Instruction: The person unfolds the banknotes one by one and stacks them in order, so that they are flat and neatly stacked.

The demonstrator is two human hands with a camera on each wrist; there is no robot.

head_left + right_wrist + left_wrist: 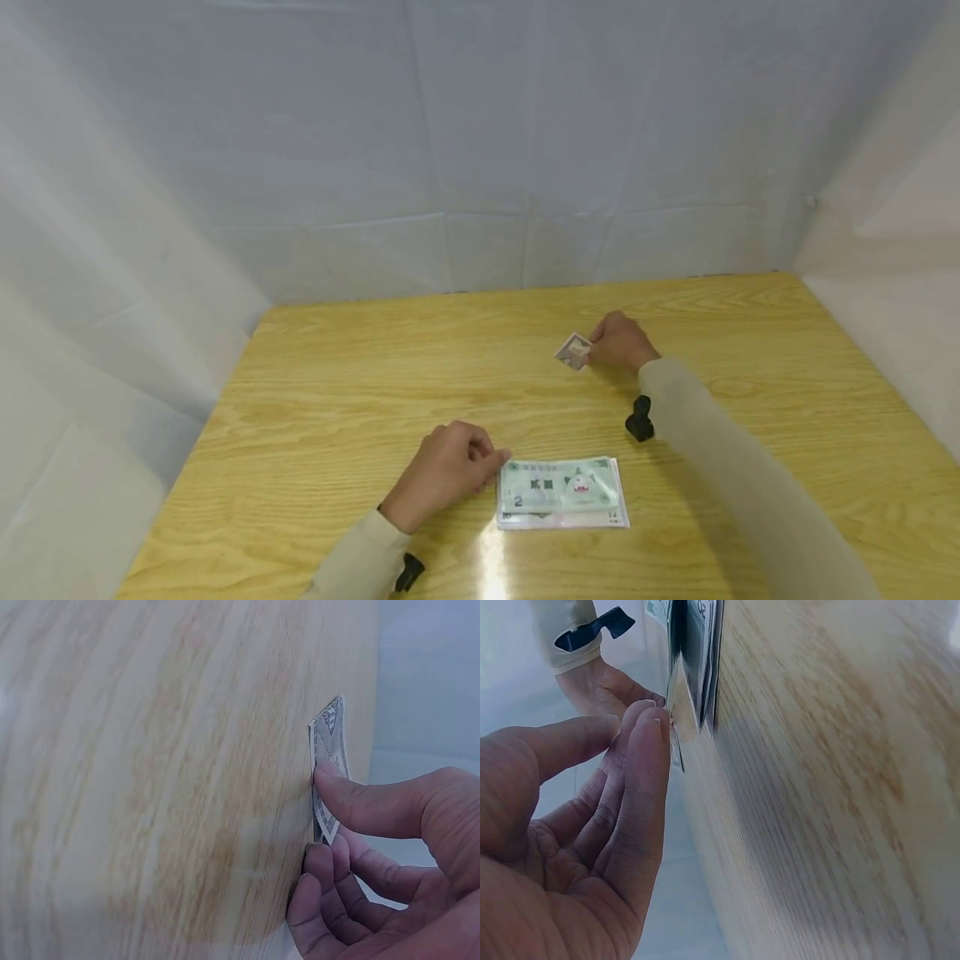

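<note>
My right hand (619,342) is over the far right part of the table, pinching a small grey-brown banknote (574,351). In the right wrist view the thumb lies on the face of that note (330,739), close over the wood, and the other fingers curl loosely beneath. Nearer my body, my left hand (447,467) is beside a small stack of banknotes, fingertips right at its upper left corner. A green note (555,492) marked 2 lies on top, over a paler note (555,522). In the left wrist view the green note's edge stands slightly apart from those below.
The wooden table (360,375) has pale sheeting (487,150) hanging behind it and along both sides. A black strap piece (640,419) sticks out at the right wrist, and another (408,572) at the left. Light glares on the wood below the stack.
</note>
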